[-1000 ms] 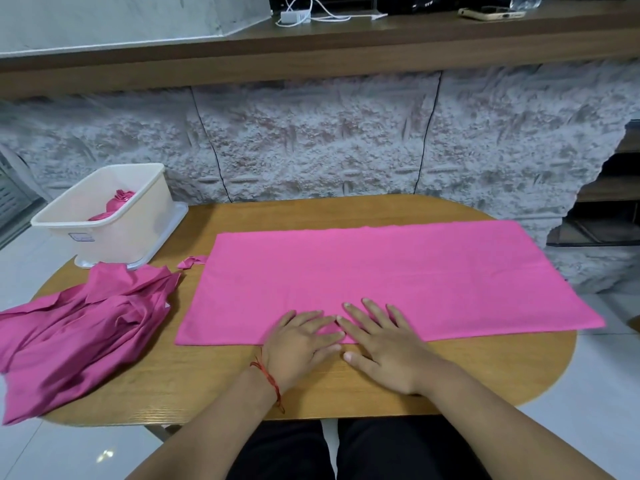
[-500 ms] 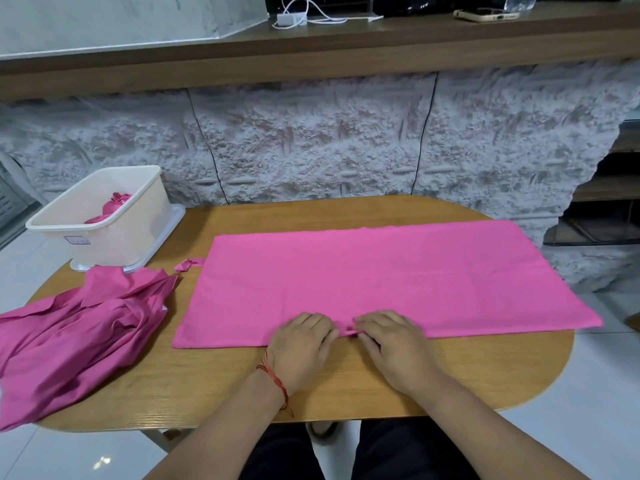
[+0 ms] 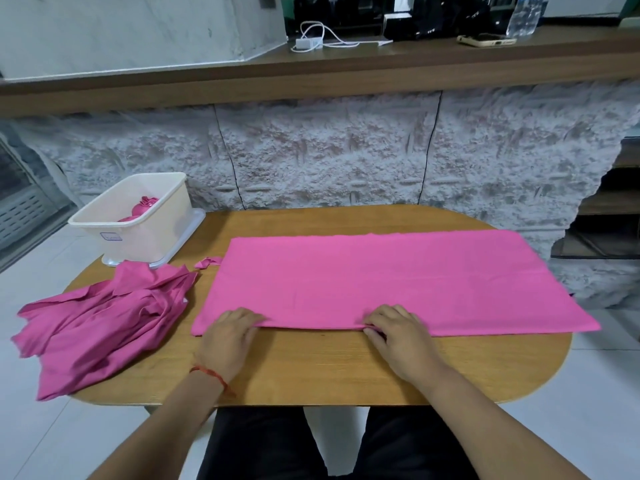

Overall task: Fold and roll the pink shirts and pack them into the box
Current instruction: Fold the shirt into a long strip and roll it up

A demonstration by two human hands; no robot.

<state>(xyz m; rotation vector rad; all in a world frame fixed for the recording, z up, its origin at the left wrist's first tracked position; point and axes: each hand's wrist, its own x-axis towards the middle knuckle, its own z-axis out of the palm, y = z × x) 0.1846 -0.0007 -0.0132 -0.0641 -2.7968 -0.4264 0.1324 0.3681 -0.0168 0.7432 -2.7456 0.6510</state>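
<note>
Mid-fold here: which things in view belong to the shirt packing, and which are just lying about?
Job: flat pink shirt, its near edge gripped by left hand and right hand; crumpled pink shirts waiting at the left; white box with a rolled shirt inside.
Lying about: charger with cable, phone, clear bottle, all on the shelf behind.

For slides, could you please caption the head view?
Left hand and right hand pinch the near edge of the shirt.
</note>
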